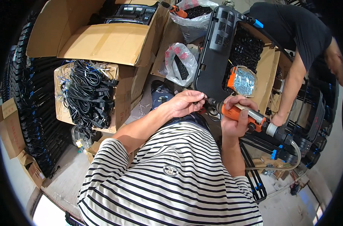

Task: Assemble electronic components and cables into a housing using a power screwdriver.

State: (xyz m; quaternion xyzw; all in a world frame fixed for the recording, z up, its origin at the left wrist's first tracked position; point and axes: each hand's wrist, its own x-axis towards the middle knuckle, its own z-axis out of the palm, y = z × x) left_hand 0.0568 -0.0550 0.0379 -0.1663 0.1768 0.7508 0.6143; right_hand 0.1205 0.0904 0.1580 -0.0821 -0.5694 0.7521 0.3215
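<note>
My right hand is wrapped round an orange and silver air screwdriver, its tip pointing left. From its back end a pale hose curves down to the right. Close by the tip, my left hand is closed in a pinch at the bit end. What lies between those fingers is too small to name. Just beyond both hands stands a long black plastic housing with vent slots. An orange container of small silver screws sits to the right of it.
Coiled black power cords lie on a cardboard box at left. Bags of black parts stand ahead. A co-worker's arm reaches down at right, beside a carton of black parts. Black frames are stacked far left.
</note>
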